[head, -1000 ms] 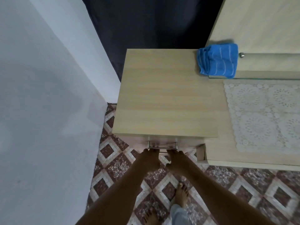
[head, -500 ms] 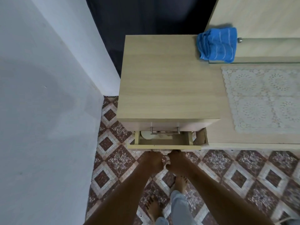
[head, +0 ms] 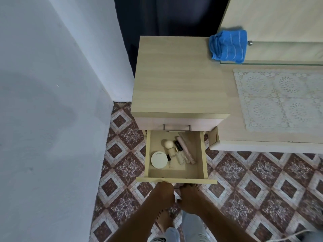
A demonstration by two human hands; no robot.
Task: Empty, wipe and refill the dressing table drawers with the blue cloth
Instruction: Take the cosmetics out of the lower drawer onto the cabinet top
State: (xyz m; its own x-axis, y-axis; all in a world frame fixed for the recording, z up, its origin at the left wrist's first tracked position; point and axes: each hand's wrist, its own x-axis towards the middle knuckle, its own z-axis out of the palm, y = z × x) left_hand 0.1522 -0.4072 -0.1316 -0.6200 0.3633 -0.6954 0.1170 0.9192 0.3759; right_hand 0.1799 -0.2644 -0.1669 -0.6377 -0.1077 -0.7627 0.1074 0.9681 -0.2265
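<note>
Both arms reach forward and down. Left hand (head: pixel 163 193) and right hand (head: pixel 189 194) sit side by side, fingers curled on the front of the open drawer (head: pixel 203 154). Blue cloth (head: pixel 228 45) lies bunched at the back right corner of the cabinet top (head: pixel 180 81).

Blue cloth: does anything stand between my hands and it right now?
Nothing visible does. The left hand and right hand hold the front of the open drawer; the cloth lies at the back right corner of the cabinet top. Only bare wood lies between.
</note>
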